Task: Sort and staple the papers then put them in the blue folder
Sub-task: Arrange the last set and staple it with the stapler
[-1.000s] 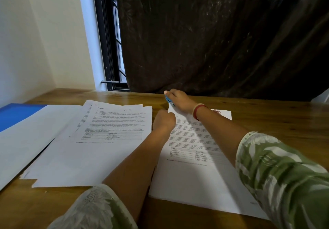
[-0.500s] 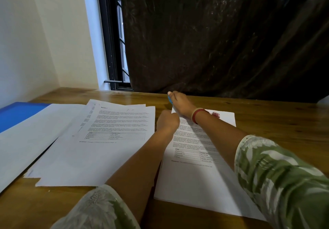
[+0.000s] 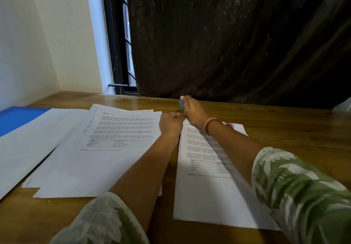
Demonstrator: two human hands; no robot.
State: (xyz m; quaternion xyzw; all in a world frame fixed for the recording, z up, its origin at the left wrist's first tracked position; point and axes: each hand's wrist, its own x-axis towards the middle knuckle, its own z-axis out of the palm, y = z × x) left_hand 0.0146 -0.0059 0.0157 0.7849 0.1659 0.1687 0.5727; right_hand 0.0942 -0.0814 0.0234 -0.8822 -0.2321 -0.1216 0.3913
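Note:
My right hand (image 3: 192,111) grips a small blue stapler (image 3: 181,105) at the top left corner of the right-hand printed paper set (image 3: 205,186). My left hand (image 3: 171,123) is curled into a fist and holds that same corner down beside the stapler. A second pile of printed sheets (image 3: 98,154) lies fanned out to the left. The blue folder (image 3: 17,118) sits at the far left, partly covered by a blank white sheet (image 3: 22,149).
The wooden table (image 3: 284,130) runs to a dark curtain (image 3: 237,40) at the back. A black-framed window (image 3: 121,54) and white wall stand at the back left. A pale object (image 3: 343,105) shows at the right edge.
Both hands stay at the paper's top corner; the right hand with the stapler has shifted slightly further from me. The papers have not moved.

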